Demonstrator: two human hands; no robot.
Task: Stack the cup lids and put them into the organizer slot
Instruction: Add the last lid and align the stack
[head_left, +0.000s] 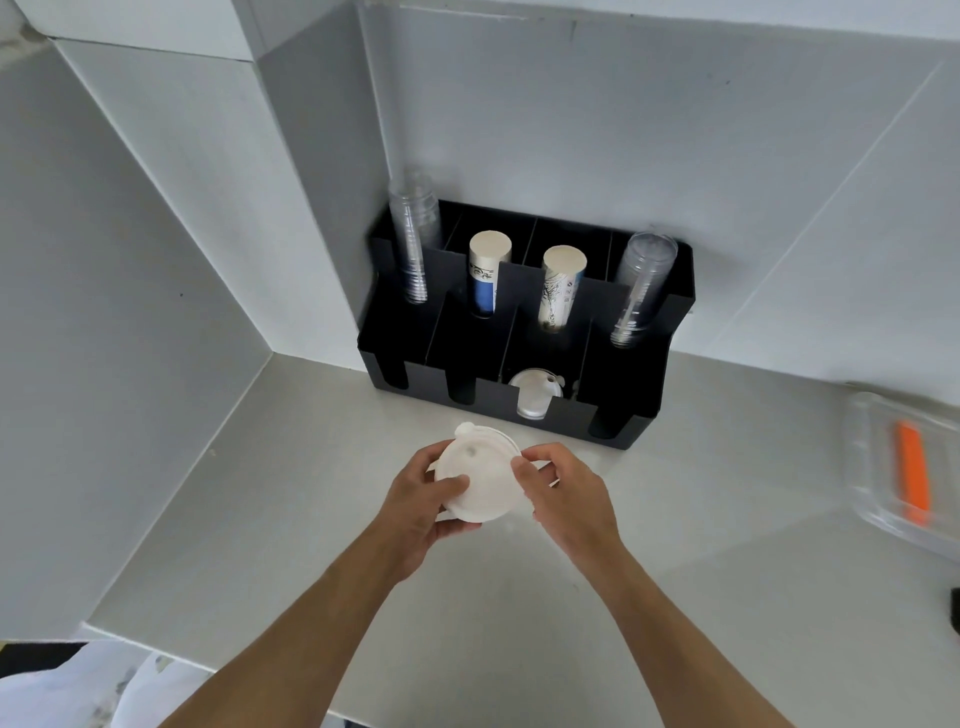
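A stack of white cup lids (480, 470) is held above the counter between both hands. My left hand (423, 501) grips its left and lower edge, thumb on top. My right hand (558, 491) pinches its right edge. Behind them a black organizer (644, 395) stands against the wall. Its third front slot from the left holds white lids (532, 397). The other front slots look dark inside.
The organizer's back row holds clear cup stacks (413, 244) (641, 291) at both ends and two paper cup stacks (488, 275) (561, 291) between. A clear tray (867, 467) with an orange item (911, 478) lies at the right. Walls close in on the left and back.
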